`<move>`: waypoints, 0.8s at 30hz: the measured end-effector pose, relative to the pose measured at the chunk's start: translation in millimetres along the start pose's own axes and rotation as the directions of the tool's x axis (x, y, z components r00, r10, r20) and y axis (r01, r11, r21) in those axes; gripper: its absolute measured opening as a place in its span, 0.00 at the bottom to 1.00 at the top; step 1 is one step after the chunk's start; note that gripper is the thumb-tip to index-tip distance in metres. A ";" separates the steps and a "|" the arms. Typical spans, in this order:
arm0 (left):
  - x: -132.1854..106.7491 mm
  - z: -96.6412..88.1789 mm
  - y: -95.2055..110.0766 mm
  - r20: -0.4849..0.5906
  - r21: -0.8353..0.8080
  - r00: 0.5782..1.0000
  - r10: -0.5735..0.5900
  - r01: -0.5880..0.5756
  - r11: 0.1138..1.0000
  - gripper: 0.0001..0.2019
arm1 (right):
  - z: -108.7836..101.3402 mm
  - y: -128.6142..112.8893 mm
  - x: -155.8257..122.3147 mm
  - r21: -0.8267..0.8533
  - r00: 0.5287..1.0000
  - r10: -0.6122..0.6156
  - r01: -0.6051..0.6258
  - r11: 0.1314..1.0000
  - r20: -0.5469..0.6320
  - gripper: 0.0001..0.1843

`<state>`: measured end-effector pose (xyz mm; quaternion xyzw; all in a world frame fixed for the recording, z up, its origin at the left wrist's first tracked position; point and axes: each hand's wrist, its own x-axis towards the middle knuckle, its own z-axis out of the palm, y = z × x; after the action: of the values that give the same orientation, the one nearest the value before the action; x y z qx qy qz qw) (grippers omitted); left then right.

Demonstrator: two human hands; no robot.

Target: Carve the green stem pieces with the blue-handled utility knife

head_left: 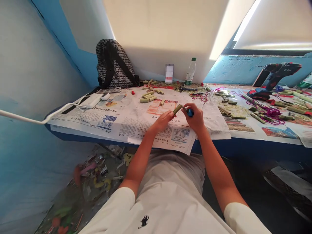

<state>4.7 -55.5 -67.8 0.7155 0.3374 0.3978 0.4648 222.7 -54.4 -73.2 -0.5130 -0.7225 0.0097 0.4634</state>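
Note:
My left hand (165,119) is closed around a short green bamboo tube (177,109) that points up and to the right. Beside it, my right hand (195,117) grips a small blue-handled tool (189,112); its tip is near the tube's upper end, and I cannot tell whether they touch. Both hands are above the newspaper (131,122) covering the table. Farther back lie several cut bamboo pieces (148,96), with a single short piece (162,102) nearer to my hands.
A patterned backpack (117,66), a phone (169,73) and a plastic bottle (190,72) stand along the back. To the right are a cordless drill (273,79), purple cord (272,112) and scattered bamboo. A white power strip (91,100) lies left; litter (99,175) covers the floor below.

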 end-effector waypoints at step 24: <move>9.0 -4.2 -6.2 -0.037 -0.106 0.998 -0.054 0.050 0.993 0.12 | 6.7 -22.3 2.1 -0.635 0.939 0.254 -0.051 0.771 0.233 0.14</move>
<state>4.4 -44.0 -70.2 0.6731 0.3439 0.4167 0.5051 201.7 -60.2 -64.7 -0.6862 -0.7033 -0.1108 0.1490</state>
